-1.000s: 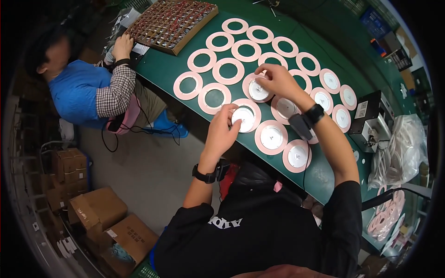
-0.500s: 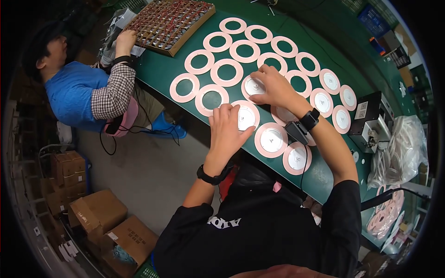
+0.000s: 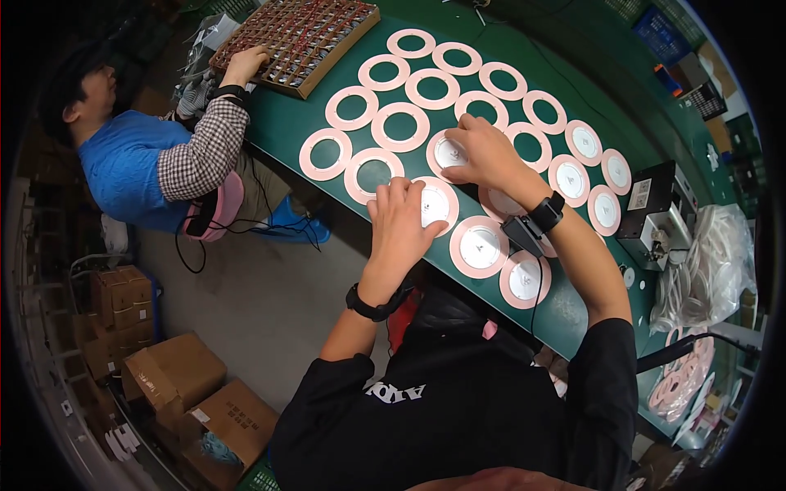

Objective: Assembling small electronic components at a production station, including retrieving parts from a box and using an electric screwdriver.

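Observation:
Pink rings lie in rows on the green table; some are open in the middle, others have a white round disc set inside. My left hand [image 3: 399,217] lies over the near left edge of one filled ring, its fingers and thumb curved around the white disc [image 3: 434,203]. Just beyond it, my right hand [image 3: 485,154] spans another white disc [image 3: 449,153], thumb on the near side and fingers on the far side. The fingers partly cover both discs. Beneath my right wrist, another filled ring [image 3: 497,202] is partly hidden. An empty pink ring [image 3: 400,128] lies farther left.
A person in a blue top [image 3: 135,168] sits at the left, one hand at a divided carton [image 3: 307,86] of small parts. A black device [image 3: 655,217] and a clear plastic bag [image 3: 712,262] are at the right. Cardboard boxes [image 3: 176,368] stand on the floor.
My left hand has shifted very slightly, its fingertips a little farther up; my right hand stays nearly still. The other person's hand has moved right over the carton.

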`<state>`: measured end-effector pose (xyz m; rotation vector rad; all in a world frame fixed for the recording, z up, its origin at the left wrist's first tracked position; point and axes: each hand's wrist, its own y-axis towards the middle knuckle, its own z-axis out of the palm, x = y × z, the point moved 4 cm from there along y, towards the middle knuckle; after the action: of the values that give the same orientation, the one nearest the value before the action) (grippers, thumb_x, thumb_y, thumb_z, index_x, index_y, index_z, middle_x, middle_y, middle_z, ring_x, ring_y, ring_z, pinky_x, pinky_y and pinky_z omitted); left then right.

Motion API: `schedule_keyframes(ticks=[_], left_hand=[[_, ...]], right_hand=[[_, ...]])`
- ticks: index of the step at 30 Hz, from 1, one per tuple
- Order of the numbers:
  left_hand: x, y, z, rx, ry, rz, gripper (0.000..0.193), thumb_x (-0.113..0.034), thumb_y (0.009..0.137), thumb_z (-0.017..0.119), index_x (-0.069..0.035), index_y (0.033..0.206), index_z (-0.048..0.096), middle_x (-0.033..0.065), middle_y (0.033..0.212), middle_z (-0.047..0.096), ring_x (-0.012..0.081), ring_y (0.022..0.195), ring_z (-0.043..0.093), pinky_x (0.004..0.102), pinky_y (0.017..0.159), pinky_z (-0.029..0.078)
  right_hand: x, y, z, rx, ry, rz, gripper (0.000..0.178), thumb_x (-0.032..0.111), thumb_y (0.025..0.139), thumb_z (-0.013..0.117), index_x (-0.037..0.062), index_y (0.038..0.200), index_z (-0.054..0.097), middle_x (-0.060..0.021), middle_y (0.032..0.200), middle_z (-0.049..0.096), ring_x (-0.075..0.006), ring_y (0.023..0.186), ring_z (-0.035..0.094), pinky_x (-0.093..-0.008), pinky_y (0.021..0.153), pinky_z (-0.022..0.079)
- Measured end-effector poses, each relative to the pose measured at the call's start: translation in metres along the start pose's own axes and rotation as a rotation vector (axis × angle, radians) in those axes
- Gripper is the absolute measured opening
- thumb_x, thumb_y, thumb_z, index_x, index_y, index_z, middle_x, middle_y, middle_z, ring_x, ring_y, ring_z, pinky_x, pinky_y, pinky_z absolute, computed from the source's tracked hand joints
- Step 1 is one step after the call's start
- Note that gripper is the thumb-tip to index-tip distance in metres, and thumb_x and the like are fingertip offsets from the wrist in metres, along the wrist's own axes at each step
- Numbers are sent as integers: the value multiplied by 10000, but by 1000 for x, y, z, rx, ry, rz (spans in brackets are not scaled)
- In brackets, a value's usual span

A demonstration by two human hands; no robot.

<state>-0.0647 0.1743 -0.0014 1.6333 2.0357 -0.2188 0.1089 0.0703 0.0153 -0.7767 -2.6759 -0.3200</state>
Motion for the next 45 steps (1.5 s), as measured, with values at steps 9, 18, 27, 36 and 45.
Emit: schedule_keyframes(ticks=[9,18,27,36,45], left_hand=[[-4,4,5,-17,186,-100,658,-448,675,916,-18,1067,608,127,1077,564,308,1034,518,462,882,375],[-10,2,9,-53,245,-122,668,-528,689,889,-25,1013,592,127,1012,554,309,994,514,466,859,371],[-13,7,16,-110,214,116,785,-579,748,817,-25,1272,629,92,1308,609,313,1154,527,515,898,347],[-16,19,20,9,227,148,646,-480,820,796,-51,1286,667,100,1386,635,358,1255,522,568,980,385],[2,11,-10,-97,133,173,428,-323,906,753,-17,1200,697,158,1378,629,370,1302,514,517,1085,376]], right_hand=[[2,3,0,-5,-123,64,565,420,693,891,-6,1013,701,-172,1040,649,-337,967,661,-431,774,564],[8,8,10,28,-231,233,605,520,732,858,13,1028,710,-160,996,676,-309,909,696,-429,721,559],[2,-4,16,-63,-213,-59,420,306,666,915,71,968,740,-83,1052,670,-307,1064,646,-456,846,528],[-19,-17,15,-111,-72,-180,395,294,688,878,74,980,729,-84,1064,676,-330,1092,639,-466,913,508],[-12,-259,-146,-680,353,260,115,104,893,721,27,977,711,-85,951,722,-238,854,682,-359,801,531]])
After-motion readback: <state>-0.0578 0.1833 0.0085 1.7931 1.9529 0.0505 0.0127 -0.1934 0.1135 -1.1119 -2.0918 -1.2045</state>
